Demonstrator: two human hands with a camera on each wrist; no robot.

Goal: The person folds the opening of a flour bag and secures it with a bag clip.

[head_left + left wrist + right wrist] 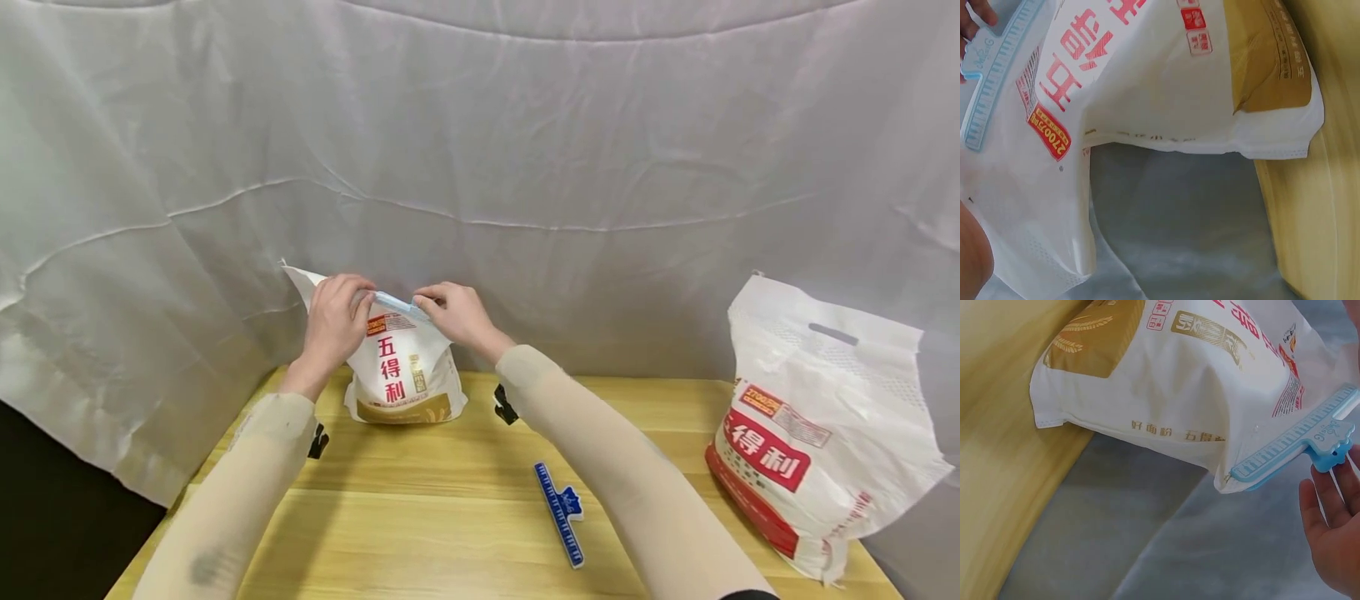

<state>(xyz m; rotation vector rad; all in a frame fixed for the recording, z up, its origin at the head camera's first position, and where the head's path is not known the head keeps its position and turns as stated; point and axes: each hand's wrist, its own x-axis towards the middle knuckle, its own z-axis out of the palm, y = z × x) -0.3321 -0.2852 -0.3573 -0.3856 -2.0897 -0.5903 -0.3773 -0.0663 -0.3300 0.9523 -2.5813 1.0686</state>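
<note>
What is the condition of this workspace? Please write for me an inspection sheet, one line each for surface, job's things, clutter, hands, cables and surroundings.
Surface: wood-grain table; no spill seen on the visible part.
Job's things: gold-and-white bag standing towards the far left; light blue clip across its upper part.
Clutter: dark blue clip lying loose; red-and-white bag at the right, no clip seen on it.
Left hand: holds the gold-and-white bag's top beside the clip.
Right hand: grips the light blue clip's tab.
Cables: nothing seen.
Surroundings: wrinkled grey cloth behind the table.
</note>
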